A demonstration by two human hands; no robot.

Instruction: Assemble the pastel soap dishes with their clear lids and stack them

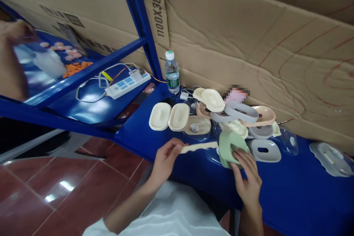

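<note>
Head view: the left hand (166,158) pinches a flat cream piece (197,147) edgewise, level with the green shell (231,147), which the right hand (247,177) grips tilted above the blue counter (290,191), just before the pile of shells (238,116), probably for mating.

Black print reading "1100X380X" runs sideways along the edge of a cardboard sheet (155,3) propped behind the blue shelf post (139,18); the last characters are cut off. A second cardboard sheet (63,18) at left carries dark printed marks too blurred to read, and the water bottle (172,72) label is too small to make out
</note>
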